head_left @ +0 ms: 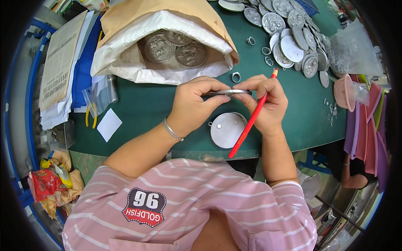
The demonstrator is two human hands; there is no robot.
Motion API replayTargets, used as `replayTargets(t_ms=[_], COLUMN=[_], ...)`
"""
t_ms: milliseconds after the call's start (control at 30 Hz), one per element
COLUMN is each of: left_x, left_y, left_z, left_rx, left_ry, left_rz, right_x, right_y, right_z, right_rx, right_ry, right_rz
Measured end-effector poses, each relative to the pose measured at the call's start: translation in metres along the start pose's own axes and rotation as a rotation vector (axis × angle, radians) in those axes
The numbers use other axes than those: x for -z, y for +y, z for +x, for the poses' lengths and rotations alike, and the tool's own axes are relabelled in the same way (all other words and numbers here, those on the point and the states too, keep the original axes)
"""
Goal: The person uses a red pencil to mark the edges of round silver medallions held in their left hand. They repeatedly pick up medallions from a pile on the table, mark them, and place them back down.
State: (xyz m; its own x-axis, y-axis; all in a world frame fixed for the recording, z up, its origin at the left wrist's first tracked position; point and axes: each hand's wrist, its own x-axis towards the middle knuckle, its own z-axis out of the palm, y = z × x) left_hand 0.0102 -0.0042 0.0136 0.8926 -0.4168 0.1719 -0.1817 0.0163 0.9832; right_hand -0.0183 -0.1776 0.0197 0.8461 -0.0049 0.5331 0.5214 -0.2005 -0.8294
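Note:
My left hand (190, 102) pinches one side of a round silver-grey metal medallion (229, 92), seen nearly edge-on above the green table. The opposite edge is between the fingertips of my right hand (270, 104). That hand also carries a red pencil (248, 127), slanted across the fingers with its tip pointing up and away. Below my hands another medallion (224, 133) lies on the table, its plain pale side up, with a small loop at its rim. A metal ring (235, 77) lies just beyond my fingers.
An open paper sack with white lining (125, 52) holds several relief medallions (191, 54). A heap of medallions (291, 47) covers the far right, with loose rings beside it. Rightward stands a pink cup (344, 93). Papers (63, 62), yellow-handled pliers (94, 118) and a white slip (109, 124) lie left.

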Motion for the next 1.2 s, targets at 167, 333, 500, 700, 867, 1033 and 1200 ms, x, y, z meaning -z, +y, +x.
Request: replayTargets(t_ms=[167, 333, 500, 700, 867, 1033, 1200], left_x=[-0.001, -0.005, -0.001, 0.005, -0.001, -0.005, 0.002], left_y=[-0.009, -0.011, -0.006, -0.005, 0.014, 0.007, -0.004], left_z=[0.0, 0.001, 0.003, 0.007, 0.009, 0.002, 0.003], left_rx=[-0.01, -0.093, -0.334, -0.539, -0.513, -0.066, -0.129], left_ry=[0.045, 0.144, 0.161, 0.163, 0.034, 0.018, 0.069], left_rz=[0.06, -0.169, -0.051, 0.295, 0.39, -0.31, -0.122], right_x=[0.002, 0.007, 0.005, -0.005, -0.001, -0.001, -0.005], right_y=[0.0, 0.002, -0.001, -0.016, 0.002, 0.002, -0.001], right_z=[0.001, 0.005, 0.005, 0.005, -0.003, -0.008, -0.007], right_rx=[-0.219, -0.386, -0.624, -0.646, -0.414, -0.201, -0.054], right_ry=[-0.026, 0.036, 0.055, 0.078, 0.131, 0.129, 0.048], right_rz=[0.111, 0.011, 0.262, 0.653, 0.12, -0.01, -0.032])
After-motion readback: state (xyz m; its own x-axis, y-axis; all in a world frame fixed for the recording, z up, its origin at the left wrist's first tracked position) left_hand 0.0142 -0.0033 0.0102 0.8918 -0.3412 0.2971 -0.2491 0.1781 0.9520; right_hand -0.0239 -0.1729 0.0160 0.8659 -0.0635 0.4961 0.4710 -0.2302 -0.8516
